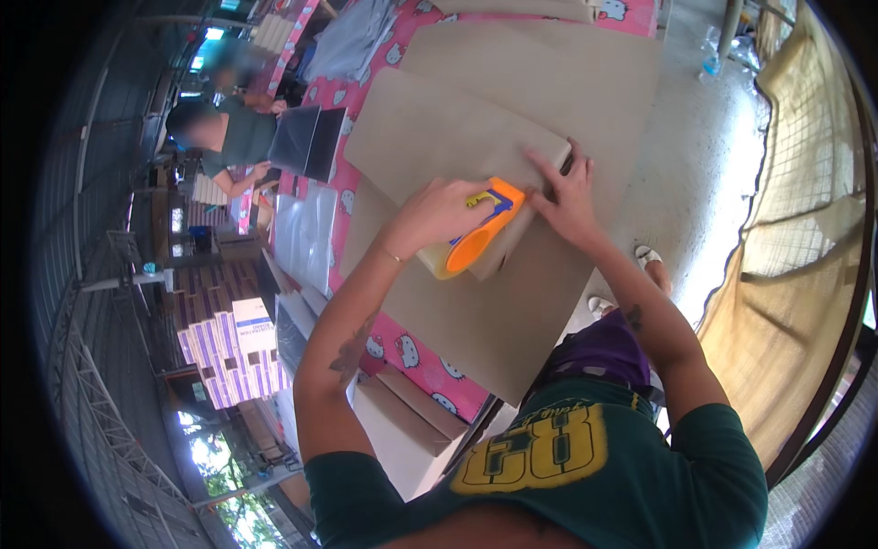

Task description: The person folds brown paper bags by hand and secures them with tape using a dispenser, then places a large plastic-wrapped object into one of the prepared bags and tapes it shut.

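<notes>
My left hand [444, 220] is closed around an orange tape dispenser [471, 249] with blue and yellow on its side. A roll of clear tape shows at its lower end, and its front end rests against a brown paper parcel [439, 128]. The parcel is a flat, wrapped rectangular stack with a folded end flap. My right hand [567, 197] grips the parcel's near right corner, index finger stretched over the top and thumb on the fold, close to the dispenser's tip. Larger brown paper sheets [457, 320] lie under the parcel.
A pink patterned cloth [412, 343] covers the table. Plastic-wrapped sheets [306, 233] lie along its left side, where a co-worker [242, 137] handles a dark flat panel [306, 142]. Stacked cartons [229, 352] stand at left; a tan curtain [786, 229] hangs at right.
</notes>
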{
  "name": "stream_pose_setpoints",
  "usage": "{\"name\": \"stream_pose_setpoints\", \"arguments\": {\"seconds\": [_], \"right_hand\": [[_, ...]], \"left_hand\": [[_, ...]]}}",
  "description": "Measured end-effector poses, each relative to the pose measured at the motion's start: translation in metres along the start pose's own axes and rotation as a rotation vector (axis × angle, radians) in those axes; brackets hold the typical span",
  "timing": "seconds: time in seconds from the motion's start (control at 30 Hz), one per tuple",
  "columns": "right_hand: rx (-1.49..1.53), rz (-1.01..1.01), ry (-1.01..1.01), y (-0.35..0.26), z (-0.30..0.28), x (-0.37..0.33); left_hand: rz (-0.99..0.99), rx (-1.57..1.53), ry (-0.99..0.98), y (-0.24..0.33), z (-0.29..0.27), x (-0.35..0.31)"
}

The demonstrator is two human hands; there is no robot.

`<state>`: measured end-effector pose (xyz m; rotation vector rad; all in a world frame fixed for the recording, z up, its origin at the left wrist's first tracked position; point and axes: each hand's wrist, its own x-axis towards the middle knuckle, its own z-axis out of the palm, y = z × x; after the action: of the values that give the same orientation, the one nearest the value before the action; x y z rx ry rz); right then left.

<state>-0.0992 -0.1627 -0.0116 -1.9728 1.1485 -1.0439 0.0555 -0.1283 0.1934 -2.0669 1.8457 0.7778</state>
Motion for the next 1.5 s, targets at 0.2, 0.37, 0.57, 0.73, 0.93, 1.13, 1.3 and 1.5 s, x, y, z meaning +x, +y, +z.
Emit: {"name": "stream_pose_setpoints", "arguments": {"seconds": [0.2,0.37,0.57,0.73,0.93,1.13,1.3,1.5], "right_hand": [[-0.062,-0.022,-0.022,-0.007,-0.004,-0.001],[-0.108,-0.006,-0.025,-0.003,-0.013,0.002],[-0.137,-0.049,-0.028,0.003,-0.019,0.008],[-0.158,-0.092,-0.115,0.006,-0.041,0.019],[0.004,-0.160,-0.176,0.031,-0.053,0.037],[0.206,0.027,-0.256,0.049,-0.057,0.062],[0.302,0.072,-0.221,0.058,-0.049,0.060],[0.220,0.139,-0.159,0.043,-0.040,0.060]], "left_hand": [[0.116,0.019,0.069,-0.019,0.018,-0.006],[-0.025,0.052,-0.101,-0.020,0.021,-0.043],[-0.104,0.223,-0.182,-0.016,0.027,-0.039],[0.076,0.413,-0.633,-0.062,0.022,0.011],[-0.695,0.726,-0.411,-0.104,0.070,-0.107],[-0.335,-0.228,0.266,0.028,-0.020,-0.043],[0.038,-0.132,0.298,0.047,-0.036,0.051],[-0.095,0.001,-0.054,0.064,-0.036,0.083]]}}
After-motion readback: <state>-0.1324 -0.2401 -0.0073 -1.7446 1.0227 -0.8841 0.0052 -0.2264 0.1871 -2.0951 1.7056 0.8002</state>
